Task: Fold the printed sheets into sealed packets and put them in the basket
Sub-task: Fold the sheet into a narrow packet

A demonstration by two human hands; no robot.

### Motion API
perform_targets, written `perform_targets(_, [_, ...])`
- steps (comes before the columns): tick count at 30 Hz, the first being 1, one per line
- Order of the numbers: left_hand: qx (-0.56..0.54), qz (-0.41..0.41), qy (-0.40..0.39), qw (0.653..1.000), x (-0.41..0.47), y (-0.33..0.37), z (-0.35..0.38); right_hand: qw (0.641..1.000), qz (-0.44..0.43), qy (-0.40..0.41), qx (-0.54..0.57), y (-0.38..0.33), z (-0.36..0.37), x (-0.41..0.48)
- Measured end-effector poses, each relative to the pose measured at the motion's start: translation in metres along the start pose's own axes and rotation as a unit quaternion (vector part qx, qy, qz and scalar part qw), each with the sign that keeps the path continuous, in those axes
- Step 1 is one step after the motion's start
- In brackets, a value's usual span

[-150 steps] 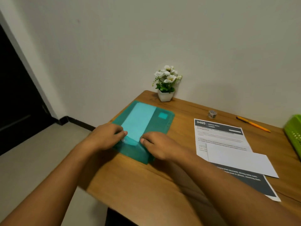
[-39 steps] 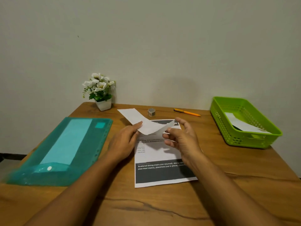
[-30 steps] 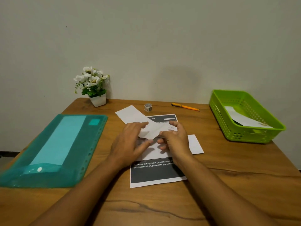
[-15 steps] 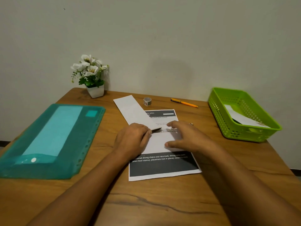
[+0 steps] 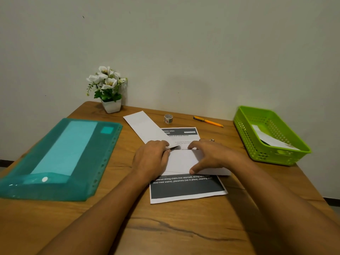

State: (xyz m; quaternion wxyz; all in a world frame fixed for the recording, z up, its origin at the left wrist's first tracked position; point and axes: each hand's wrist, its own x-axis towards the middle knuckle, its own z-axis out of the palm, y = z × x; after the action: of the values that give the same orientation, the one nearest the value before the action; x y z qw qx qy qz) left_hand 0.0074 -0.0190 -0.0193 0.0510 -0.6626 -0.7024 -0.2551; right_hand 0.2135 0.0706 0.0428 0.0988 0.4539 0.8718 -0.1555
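A white sheet [image 5: 181, 161] lies bent across a printed sheet [image 5: 187, 189] at the table's middle. One long white end [image 5: 142, 126] runs back left toward the flowers, and the other flap lies flat to the right. My left hand [image 5: 151, 159] pinches the sheet at the bend. My right hand [image 5: 211, 155] presses the flap down, fingertips on its far edge and thumb on its near edge. A green basket [image 5: 270, 157] stands at the right with one white folded packet [image 5: 272, 140] inside.
A teal plastic folder [image 5: 60, 159] holding pale paper lies on the left. Against the wall stand a white flower pot [image 5: 111, 105], a small tape roll [image 5: 168, 118] and an orange pen [image 5: 208, 121]. The wooden table's edges [image 5: 312, 188] fall away left and right.
My hands left the teal folder, lifted the white sheet over the printed one, then lowered it. Both hands now press it flat, and my right hand has slid right along the flap.
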Motion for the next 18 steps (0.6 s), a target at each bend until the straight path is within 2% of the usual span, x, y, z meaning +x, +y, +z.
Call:
perform_targets(7, [-0.028, -0.018, -0.001, 0.999, 0.0, 0.0, 0.0, 0.998, 0.026, 0.047, 0.034, 0.015, 0.007, -0.013])
perform_targets(12, [-0.051, -0.02, -0.003, 0.999, 0.002, -0.003, 0.002, 0.986, 0.032, 0.089, 0.141, 0.032, 0.014, -0.019])
perform_targets(18, [-0.043, -0.033, -0.001, 0.999, 0.003, -0.002, 0.0, 0.952, 0.037, 0.163, 0.257, 0.045, 0.011, -0.036])
